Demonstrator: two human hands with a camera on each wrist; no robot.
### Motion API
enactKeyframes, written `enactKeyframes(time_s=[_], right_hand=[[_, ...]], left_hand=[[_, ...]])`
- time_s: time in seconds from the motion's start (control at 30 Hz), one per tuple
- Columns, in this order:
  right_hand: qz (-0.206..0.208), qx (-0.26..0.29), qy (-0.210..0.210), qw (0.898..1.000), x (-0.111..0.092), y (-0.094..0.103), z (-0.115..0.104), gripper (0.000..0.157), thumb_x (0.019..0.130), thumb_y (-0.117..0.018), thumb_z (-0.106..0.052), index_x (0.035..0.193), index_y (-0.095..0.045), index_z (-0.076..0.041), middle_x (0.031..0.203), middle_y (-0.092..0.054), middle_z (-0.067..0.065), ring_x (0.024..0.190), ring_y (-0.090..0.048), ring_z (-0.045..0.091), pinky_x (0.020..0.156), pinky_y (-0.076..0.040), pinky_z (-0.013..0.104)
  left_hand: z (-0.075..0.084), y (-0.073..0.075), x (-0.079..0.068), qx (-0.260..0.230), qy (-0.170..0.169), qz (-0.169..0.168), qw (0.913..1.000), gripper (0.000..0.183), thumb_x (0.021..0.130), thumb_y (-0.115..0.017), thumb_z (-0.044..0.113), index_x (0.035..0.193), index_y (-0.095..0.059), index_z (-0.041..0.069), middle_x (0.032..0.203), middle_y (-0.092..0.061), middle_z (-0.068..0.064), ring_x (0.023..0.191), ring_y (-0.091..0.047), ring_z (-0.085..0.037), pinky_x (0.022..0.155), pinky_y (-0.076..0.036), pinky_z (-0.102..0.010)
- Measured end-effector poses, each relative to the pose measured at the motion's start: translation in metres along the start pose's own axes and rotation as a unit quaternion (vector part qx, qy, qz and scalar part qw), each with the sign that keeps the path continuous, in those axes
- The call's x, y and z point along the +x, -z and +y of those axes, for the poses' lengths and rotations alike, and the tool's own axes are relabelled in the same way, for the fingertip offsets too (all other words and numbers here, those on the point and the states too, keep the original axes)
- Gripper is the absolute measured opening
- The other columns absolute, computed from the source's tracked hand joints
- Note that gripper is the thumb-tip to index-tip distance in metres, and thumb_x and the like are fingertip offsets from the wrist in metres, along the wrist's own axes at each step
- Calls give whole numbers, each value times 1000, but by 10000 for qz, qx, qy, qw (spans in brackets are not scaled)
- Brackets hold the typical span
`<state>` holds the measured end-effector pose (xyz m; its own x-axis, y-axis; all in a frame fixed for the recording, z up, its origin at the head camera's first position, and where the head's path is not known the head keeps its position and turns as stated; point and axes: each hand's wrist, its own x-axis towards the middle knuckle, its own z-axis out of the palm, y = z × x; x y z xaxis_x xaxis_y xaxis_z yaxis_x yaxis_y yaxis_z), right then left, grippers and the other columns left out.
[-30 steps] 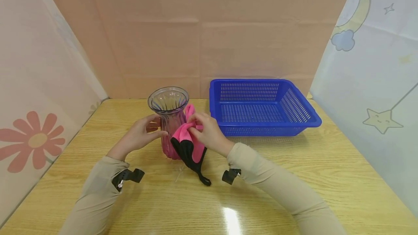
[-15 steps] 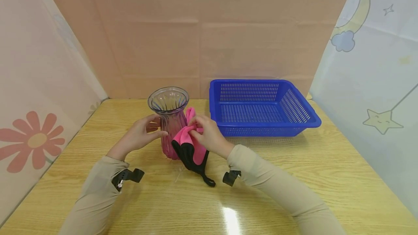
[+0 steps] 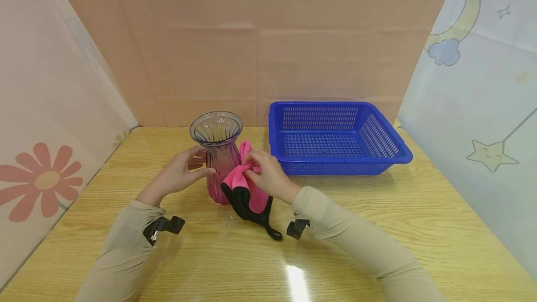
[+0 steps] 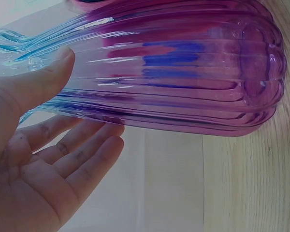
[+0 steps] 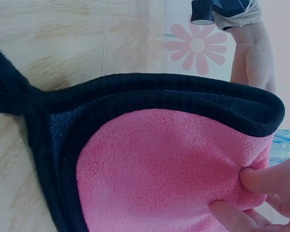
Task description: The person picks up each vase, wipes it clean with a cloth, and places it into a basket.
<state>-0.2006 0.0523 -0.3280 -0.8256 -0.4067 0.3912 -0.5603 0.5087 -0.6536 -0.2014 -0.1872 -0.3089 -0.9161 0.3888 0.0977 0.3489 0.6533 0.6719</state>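
Observation:
A ribbed glass vase, clear-blue at the flared rim and pink below, stands upright on the table. My left hand holds it from the left, with the thumb on the near side and the fingers partly behind the glass. My right hand pinches a pink cleaning cloth with a dark border and a hanging loop, in front of the vase's right side. In the right wrist view, thumb and fingers grip the cloth's pink pile. Whether the cloth touches the glass cannot be told.
A blue plastic basket with slotted walls stands at the back right, just beyond my right hand. The wooden table extends toward me. A peach backdrop and printed side panels enclose it.
The cloth's lower part and its loop have swung a little to the right, and its pink top has sunk slightly. My left hand and the vase stay where they were.

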Motion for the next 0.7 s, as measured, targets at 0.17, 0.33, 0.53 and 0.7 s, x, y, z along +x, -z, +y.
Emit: enactKeyframes(time_s=[0.17, 0.33, 0.53, 0.7], right_hand=[[-49, -31, 26, 10000, -1, -1, 2, 10, 82, -66, 2, 88, -59, -3, 94, -62, 14, 96, -63, 27, 84, -57, 39], [-97, -121, 19, 9999, -2, -1, 2, 10, 82, -66, 1, 88, -59, -3, 93, -61, 14, 97, -63, 27, 84, -57, 39], [-109, -122, -22, 9999, -2, -2, 4, 10, 82, -66, 1, 88, -59, -3, 94, -61, 14, 98, -64, 29, 85, -57, 40], [-77, -175, 15, 9998, -3, -3, 5, 11, 82, -67, 1, 87, -59, -3, 92, -61, 14, 96, -65, 29, 84, -57, 41]], left_hand=[[0, 0, 0, 101, -101, 32, 9999, 60, 89, -63, 26, 134, -40, -4, 125, -54, -28, 115, -55, -45, 96, -47, -55], [1, 0, 1, 179, -190, 56, 9996, 58, 89, -64, 25, 133, -41, -4, 123, -56, -27, 114, -55, -45, 96, -47, -55], [0, 0, 1, 229, -310, 67, 9992, 59, 88, -64, 24, 134, -40, -4, 122, -56, -28, 113, -56, -47, 94, -48, -55], [-1, 0, 2, 222, -385, 64, 9990, 60, 88, -64, 24, 135, -38, -4, 123, -55, -28, 113, -55, -48, 93, -48, -55]])
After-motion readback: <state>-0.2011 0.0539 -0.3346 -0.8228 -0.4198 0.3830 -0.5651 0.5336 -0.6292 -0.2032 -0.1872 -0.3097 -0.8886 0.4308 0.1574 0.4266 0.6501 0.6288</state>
